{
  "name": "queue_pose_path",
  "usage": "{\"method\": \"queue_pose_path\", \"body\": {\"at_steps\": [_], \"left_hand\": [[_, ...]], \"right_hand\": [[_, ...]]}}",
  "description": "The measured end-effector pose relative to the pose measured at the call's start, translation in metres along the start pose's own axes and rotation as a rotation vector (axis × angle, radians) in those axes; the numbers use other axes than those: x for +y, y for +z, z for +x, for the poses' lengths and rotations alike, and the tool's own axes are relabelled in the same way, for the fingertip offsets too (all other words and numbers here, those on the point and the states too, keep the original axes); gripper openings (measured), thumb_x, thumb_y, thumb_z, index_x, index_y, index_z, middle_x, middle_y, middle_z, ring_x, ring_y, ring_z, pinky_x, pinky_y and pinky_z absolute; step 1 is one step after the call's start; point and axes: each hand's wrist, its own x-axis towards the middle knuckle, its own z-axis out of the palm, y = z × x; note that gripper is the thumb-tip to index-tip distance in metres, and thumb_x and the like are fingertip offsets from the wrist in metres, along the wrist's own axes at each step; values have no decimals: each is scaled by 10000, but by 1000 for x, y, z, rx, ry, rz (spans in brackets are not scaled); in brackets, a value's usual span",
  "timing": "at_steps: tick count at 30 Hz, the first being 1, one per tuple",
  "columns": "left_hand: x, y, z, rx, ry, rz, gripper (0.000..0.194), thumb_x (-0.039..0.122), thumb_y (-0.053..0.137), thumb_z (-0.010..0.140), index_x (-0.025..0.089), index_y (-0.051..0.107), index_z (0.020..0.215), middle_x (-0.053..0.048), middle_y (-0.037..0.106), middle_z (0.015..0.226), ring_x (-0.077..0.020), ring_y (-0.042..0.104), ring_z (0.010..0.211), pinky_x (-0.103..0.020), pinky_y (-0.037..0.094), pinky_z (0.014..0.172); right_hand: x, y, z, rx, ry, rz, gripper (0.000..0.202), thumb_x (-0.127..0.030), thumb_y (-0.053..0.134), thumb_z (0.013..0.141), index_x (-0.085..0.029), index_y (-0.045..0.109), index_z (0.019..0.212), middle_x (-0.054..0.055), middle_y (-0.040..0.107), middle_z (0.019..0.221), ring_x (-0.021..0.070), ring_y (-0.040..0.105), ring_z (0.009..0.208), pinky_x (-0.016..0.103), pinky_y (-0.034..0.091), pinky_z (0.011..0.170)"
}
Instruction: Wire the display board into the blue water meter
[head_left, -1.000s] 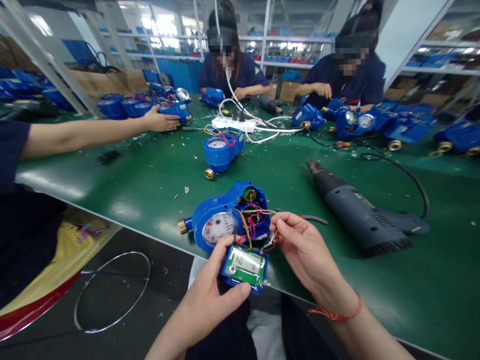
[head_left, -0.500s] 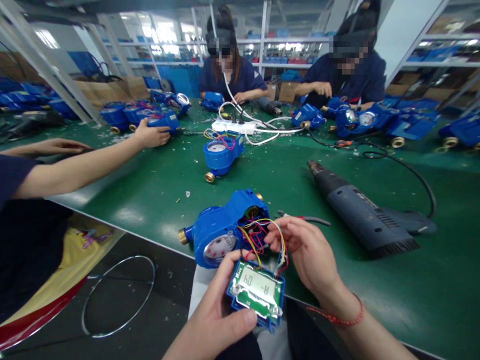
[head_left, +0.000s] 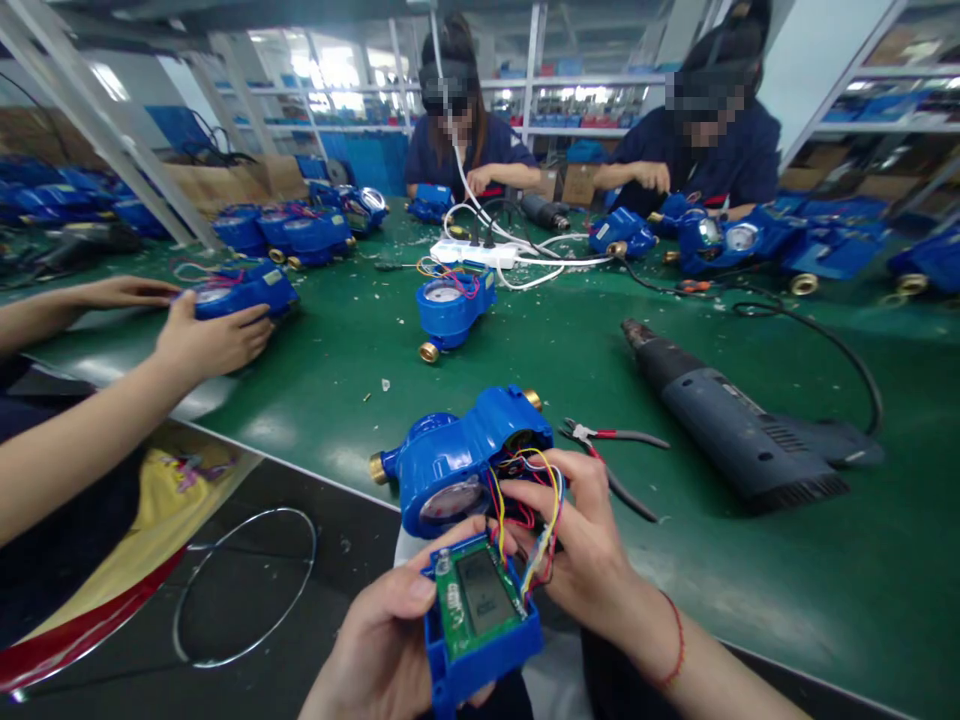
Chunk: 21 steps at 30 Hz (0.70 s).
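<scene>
My left hand (head_left: 386,625) grips a blue display module (head_left: 484,650) whose green circuit board and grey screen face up, tilted. Yellow, red and white wires (head_left: 556,505) run from it into the open compartment of a blue water meter (head_left: 469,430) lying at the table's near edge. At that compartment, my right hand (head_left: 592,545) is among the wires, its fingers curled; what its fingertips pinch, if anything, is hidden. Right of the meter lie open cutters (head_left: 611,460) with red and black handles.
A heat gun (head_left: 727,425) lies at the right. Beyond the near meter stand another meter (head_left: 450,310) and a white power strip (head_left: 476,253). At the left, a co-worker's hands hold a meter (head_left: 251,290). Two people sit opposite.
The display module has turned and tilted in my left hand. My right hand has moved down and left into the wires, uncovering the cutters. The co-worker has drawn a meter nearer at the left.
</scene>
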Motion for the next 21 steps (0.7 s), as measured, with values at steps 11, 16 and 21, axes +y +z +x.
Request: {"method": "queue_pose_path", "body": {"at_steps": [11, 16, 21], "left_hand": [[19, 12, -4, 183, -137, -130, 279, 305, 634, 790, 81, 767, 889, -3, 578, 495, -39, 316, 354, -211, 457, 453], [18, 14, -3, 144, -158, -207, 283, 290, 590, 836, 74, 762, 897, 62, 365, 484, -50, 270, 394, -203, 451, 449], [15, 15, -3, 84, -126, -209, 263, 293, 577, 853, 95, 742, 807, 66, 314, 519, -54, 272, 428, -190, 449, 470]], "right_hand": [[16, -35, 6, -33, -116, -252, 112, -105, 576, 905, -186, 652, 915, 90, 575, 998, 221, 478, 972, 368, 458, 836], [19, -49, 3, -217, -28, -167, 260, -37, 496, 842, -172, 657, 996, 93, 549, 981, 209, 478, 885, 370, 425, 753], [5, -47, -3, -292, 140, 66, 338, -85, 525, 756, -154, 629, 1071, 100, 480, 1017, 230, 461, 932, 405, 452, 797]]}}
